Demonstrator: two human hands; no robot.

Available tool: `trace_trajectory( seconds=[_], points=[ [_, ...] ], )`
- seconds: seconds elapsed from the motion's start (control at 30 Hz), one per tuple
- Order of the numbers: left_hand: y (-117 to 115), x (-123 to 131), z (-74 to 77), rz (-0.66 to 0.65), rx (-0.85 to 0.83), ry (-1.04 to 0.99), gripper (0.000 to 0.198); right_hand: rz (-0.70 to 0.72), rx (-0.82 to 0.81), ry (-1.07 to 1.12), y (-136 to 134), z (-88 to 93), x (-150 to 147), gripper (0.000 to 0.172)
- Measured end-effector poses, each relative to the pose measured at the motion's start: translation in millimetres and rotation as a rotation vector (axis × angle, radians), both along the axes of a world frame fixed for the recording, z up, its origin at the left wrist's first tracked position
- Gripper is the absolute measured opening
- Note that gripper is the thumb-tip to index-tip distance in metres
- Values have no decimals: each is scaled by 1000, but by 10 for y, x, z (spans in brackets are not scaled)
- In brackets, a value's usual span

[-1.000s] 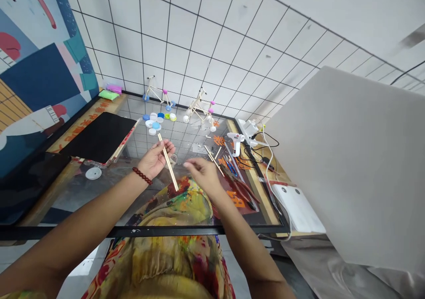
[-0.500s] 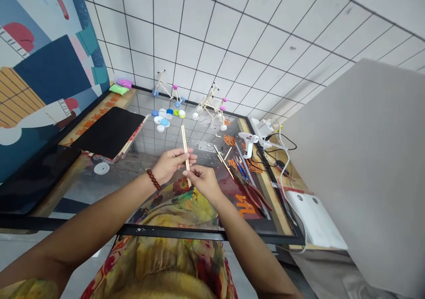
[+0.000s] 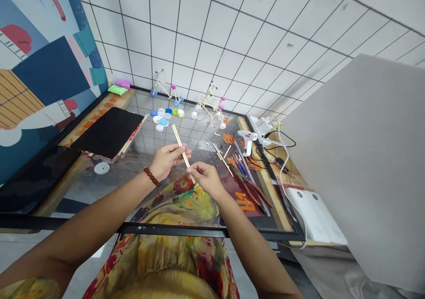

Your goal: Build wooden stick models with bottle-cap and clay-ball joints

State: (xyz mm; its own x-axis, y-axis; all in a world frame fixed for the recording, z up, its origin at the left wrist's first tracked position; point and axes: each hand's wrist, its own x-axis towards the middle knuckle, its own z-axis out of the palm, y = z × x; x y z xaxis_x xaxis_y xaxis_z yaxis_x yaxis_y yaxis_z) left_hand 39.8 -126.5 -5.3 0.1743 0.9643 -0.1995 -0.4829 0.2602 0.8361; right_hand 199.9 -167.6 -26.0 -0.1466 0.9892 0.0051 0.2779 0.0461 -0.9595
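Two slim pale wooden sticks [image 3: 178, 136] lie side by side, slanted, above the glass-topped table. My left hand [image 3: 168, 161], with a brown bead bracelet at the wrist, pinches them near the middle. Lower down, my right hand [image 3: 205, 177] closes on the same sticks close to their near end. Short cut sticks [image 3: 224, 159] lie on the table to the right of my hands. Beyond the hands sits a cluster of coloured bottle caps [image 3: 162, 121].
Two small stick-and-cap models [image 3: 209, 104] stand by the tiled wall. On the right are a white glue gun [image 3: 247, 140], pliers [image 3: 254, 190], blue-handled tools [image 3: 240, 166] and cables. A black board [image 3: 109, 133] lies on the left, near a white disc [image 3: 101, 168].
The sticks have tilted, their far end swinging left and their near end right. My right hand has shifted slightly right; both hands keep their hold.
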Motion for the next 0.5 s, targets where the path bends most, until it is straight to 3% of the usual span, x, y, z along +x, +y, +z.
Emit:
trace_trajectory(
  seconds=[0.3, 0.5],
  points=[
    [87, -65, 52, 214, -20, -39, 22, 83, 30, 42, 12, -5, 36, 31],
    [112, -103, 82, 250, -54, -29, 23, 133, -1, -59, -20, 45, 82, 35]
  ],
)
